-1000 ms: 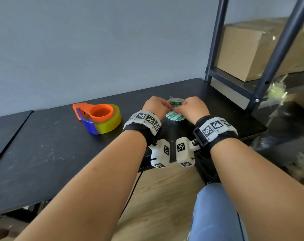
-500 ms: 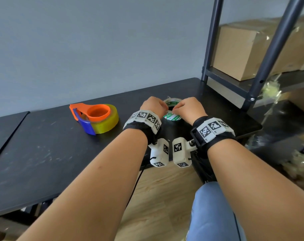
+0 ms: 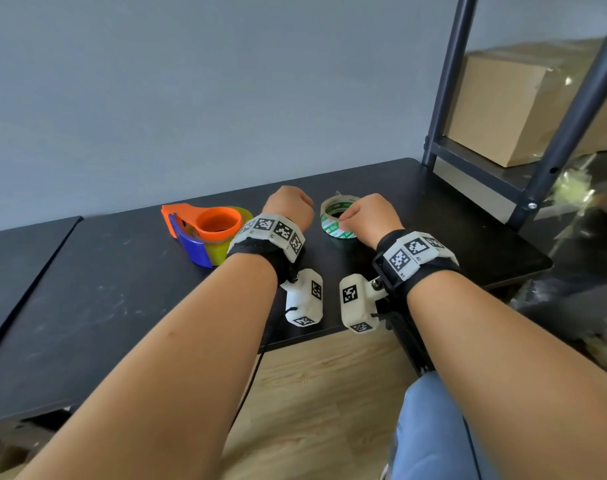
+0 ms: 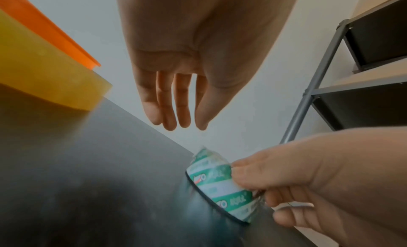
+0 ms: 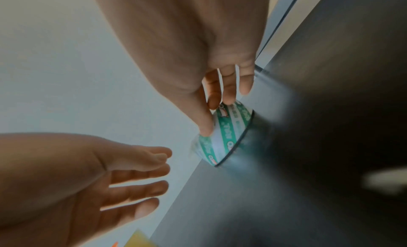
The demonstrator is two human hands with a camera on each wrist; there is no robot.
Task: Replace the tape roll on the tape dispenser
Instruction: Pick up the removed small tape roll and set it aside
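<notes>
A green-and-white tape roll (image 3: 334,226) lies flat on the black table (image 3: 87,306). My right hand (image 3: 352,220) pinches its near rim, thumb on the outer wall (image 5: 229,134) and fingers over the top edge. To its left stands the orange-and-blue tape dispenser (image 3: 208,225) with a yellow tape roll (image 3: 222,252) on its hub. My left hand (image 3: 290,206) hovers between dispenser and green roll, holding nothing. In the left wrist view its fingers (image 4: 169,111) hang straight above the table, apart from the green roll (image 4: 220,184).
A dark metal shelf rack (image 3: 555,140) stands at the table's right end with a cardboard box (image 3: 520,105) on it. A grey wall runs behind the table. A second black table (image 3: 14,258) adjoins on the left. Wooden floor lies below the front edge.
My left hand has let go of the green roll and moved left, toward the dispenser. My right hand keeps its pinch on the roll.
</notes>
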